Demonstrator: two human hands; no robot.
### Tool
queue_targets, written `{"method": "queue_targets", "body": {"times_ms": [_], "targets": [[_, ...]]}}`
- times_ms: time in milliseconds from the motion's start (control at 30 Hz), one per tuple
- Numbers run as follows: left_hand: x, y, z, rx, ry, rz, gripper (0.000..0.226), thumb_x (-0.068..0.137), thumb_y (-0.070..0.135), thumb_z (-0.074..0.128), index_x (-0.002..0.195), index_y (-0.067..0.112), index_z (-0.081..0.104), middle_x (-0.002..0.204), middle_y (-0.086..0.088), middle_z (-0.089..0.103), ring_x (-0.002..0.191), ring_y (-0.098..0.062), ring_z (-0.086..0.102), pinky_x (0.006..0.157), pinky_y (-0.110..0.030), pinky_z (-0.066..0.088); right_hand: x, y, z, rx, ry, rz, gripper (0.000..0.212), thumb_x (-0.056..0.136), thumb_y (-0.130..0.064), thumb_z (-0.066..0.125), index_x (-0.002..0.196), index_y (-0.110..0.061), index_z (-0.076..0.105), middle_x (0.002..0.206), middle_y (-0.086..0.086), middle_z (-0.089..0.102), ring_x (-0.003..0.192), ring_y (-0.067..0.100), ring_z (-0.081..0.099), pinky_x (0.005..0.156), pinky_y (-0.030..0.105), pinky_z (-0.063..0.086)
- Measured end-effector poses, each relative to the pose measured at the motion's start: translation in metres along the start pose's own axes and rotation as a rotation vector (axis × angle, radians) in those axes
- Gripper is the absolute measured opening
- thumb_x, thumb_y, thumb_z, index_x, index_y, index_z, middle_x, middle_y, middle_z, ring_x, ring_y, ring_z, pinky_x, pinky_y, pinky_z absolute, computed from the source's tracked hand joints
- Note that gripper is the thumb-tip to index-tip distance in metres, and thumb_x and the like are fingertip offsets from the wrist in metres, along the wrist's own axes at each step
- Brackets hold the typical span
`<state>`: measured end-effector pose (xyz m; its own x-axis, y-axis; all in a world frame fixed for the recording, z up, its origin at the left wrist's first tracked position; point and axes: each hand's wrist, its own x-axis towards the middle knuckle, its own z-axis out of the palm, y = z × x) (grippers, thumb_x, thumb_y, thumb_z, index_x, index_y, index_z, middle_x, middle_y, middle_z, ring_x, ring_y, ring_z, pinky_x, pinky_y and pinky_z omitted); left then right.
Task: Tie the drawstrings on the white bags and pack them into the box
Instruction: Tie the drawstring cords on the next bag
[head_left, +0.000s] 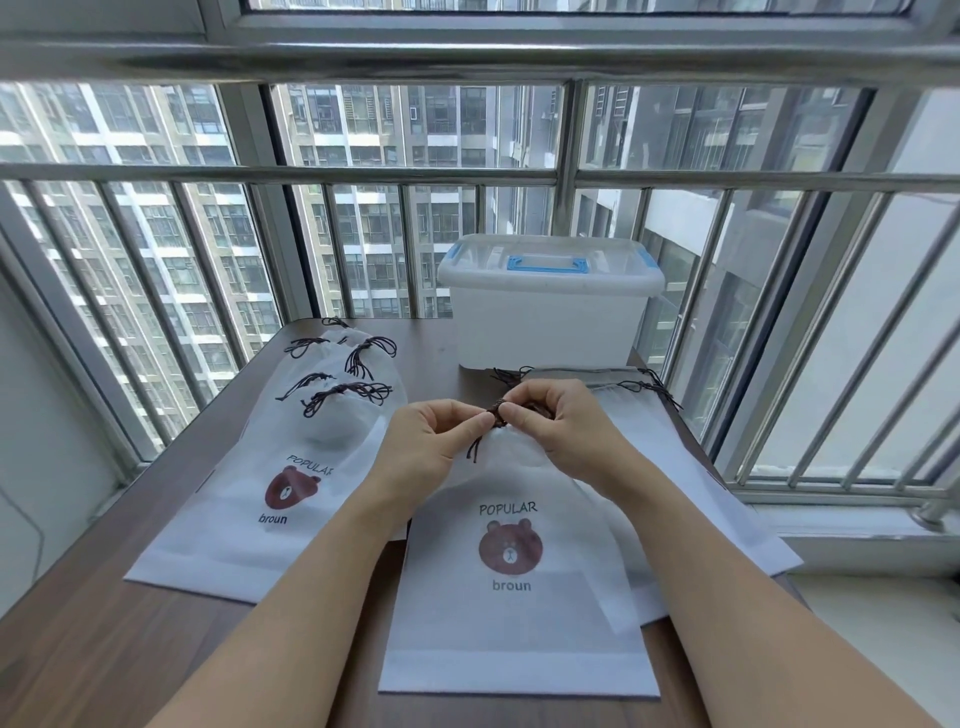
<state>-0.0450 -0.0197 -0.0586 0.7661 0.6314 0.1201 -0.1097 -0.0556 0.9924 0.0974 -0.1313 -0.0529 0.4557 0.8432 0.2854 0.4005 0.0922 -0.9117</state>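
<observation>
A white bag with a brown bear print (519, 613) lies flat on the table in front of me, its neck gathered. My left hand (431, 441) and my right hand (561, 426) both pinch its dark brown drawstring (493, 415) at the gathered neck; one loose cord end hangs down between them. To the left lies a pile of white bags (291, 467) with bunched, tied cords at their tops. More flat white bags (675, 467) lie under and right of my right hand. The translucent plastic box (550, 317), lid closed with a blue handle, stands at the table's far edge.
The brown wooden table (104, 665) stands against a metal window railing (363, 176) with glass behind it. A white window ledge (857, 525) runs along the right side. A white wall is at the left.
</observation>
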Motion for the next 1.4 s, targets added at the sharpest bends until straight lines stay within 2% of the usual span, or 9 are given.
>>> {"method": "queue_targets", "body": {"times_ms": [100, 267, 433, 533, 667, 900, 1000, 1133, 1400], "targets": [[0.002, 0.001, -0.004, 0.083, -0.007, 0.051, 0.005, 0.088, 0.012, 0.073, 0.084, 0.013, 0.077, 0.076, -0.002, 0.075, 0.068, -0.009, 0.064, 0.067, -0.017, 0.050, -0.003, 0.001, -0.002, 0.047, -0.110, 0.097, 0.022, 0.102, -0.019, 0.060, 0.093, -0.002, 0.070, 0.078, 0.005, 0.060, 0.072, 0.019, 0.046, 0.060, 0.028, 0.035], [0.001, 0.001, -0.004, 0.165, -0.043, 0.145, 0.010, 0.086, 0.003, 0.073, 0.087, 0.013, 0.075, 0.076, 0.002, 0.076, 0.070, -0.007, 0.067, 0.070, -0.017, 0.053, -0.006, -0.004, -0.010, 0.459, -0.287, 0.306, 0.020, 0.101, -0.016, 0.056, 0.103, -0.001, 0.068, 0.093, 0.012, 0.071, 0.075, 0.018, 0.065, 0.065, 0.022, 0.051], [-0.003, -0.001, -0.001, 0.242, -0.039, 0.337, 0.022, 0.083, -0.001, 0.076, 0.101, 0.011, 0.072, 0.084, -0.007, 0.077, 0.081, -0.025, 0.074, 0.078, -0.031, 0.059, -0.006, 0.000, -0.012, 0.503, -0.289, 0.400, 0.035, 0.099, -0.017, 0.059, 0.119, 0.010, 0.065, 0.108, 0.023, 0.068, 0.084, 0.025, 0.067, 0.075, 0.030, 0.054], [-0.006, -0.001, 0.003, 0.244, -0.031, 0.391, 0.023, 0.083, -0.005, 0.074, 0.098, 0.011, 0.078, 0.090, 0.000, 0.078, 0.089, -0.018, 0.075, 0.084, -0.027, 0.058, -0.005, 0.000, -0.012, 0.509, -0.267, 0.413, 0.037, 0.099, -0.017, 0.059, 0.121, 0.012, 0.062, 0.113, 0.027, 0.064, 0.085, 0.028, 0.064, 0.076, 0.032, 0.052], [-0.005, -0.002, 0.005, 0.275, 0.093, 0.446, 0.014, 0.081, 0.001, 0.078, 0.091, 0.010, 0.080, 0.085, 0.005, 0.078, 0.082, -0.010, 0.075, 0.078, -0.018, 0.055, -0.006, -0.003, -0.011, 0.567, -0.256, 0.411, 0.035, 0.098, -0.015, 0.060, 0.120, 0.012, 0.063, 0.103, 0.020, 0.069, 0.077, 0.022, 0.067, 0.068, 0.026, 0.055], [0.002, -0.004, 0.004, 0.137, 0.250, 0.194, 0.002, 0.087, 0.008, 0.075, 0.089, 0.009, 0.076, 0.082, -0.001, 0.077, 0.080, -0.014, 0.073, 0.080, -0.024, 0.057, -0.001, -0.003, -0.013, 0.536, -0.049, 0.429, 0.017, 0.096, -0.019, 0.065, 0.095, -0.008, 0.077, 0.084, 0.008, 0.071, 0.064, 0.014, 0.061, 0.062, 0.024, 0.048], [0.004, -0.002, 0.003, -0.032, 0.259, 0.063, 0.006, 0.090, 0.009, 0.071, 0.090, 0.003, 0.073, 0.079, -0.005, 0.077, 0.077, -0.014, 0.072, 0.078, -0.024, 0.058, -0.001, -0.005, -0.018, 0.508, 0.059, 0.420, 0.023, 0.099, -0.026, 0.062, 0.094, -0.010, 0.078, 0.067, -0.001, 0.038, 0.050, 0.007, 0.030, 0.046, 0.014, 0.030], [0.005, 0.000, 0.004, -0.224, 0.299, -0.045, 0.010, 0.092, 0.005, 0.067, 0.093, -0.004, 0.070, 0.079, -0.012, 0.075, 0.075, -0.018, 0.072, 0.079, -0.024, 0.060, -0.003, -0.013, -0.024, 0.477, 0.088, 0.409, 0.028, 0.098, -0.027, 0.064, 0.106, -0.001, 0.071, 0.067, -0.001, 0.013, 0.055, 0.011, 0.013, 0.041, 0.017, 0.018], [0.006, 0.001, 0.012, -0.359, 0.337, -0.030, 0.009, 0.093, 0.004, 0.065, 0.085, 0.002, 0.067, 0.076, -0.010, 0.075, 0.074, -0.017, 0.073, 0.075, -0.023, 0.059, -0.010, -0.026, -0.019, -0.036, 0.030, 0.264, 0.034, 0.076, -0.043, 0.085, 0.077, -0.010, 0.077, 0.051, -0.007, 0.033, 0.046, 0.012, 0.025, 0.043, 0.021, 0.023]]}}
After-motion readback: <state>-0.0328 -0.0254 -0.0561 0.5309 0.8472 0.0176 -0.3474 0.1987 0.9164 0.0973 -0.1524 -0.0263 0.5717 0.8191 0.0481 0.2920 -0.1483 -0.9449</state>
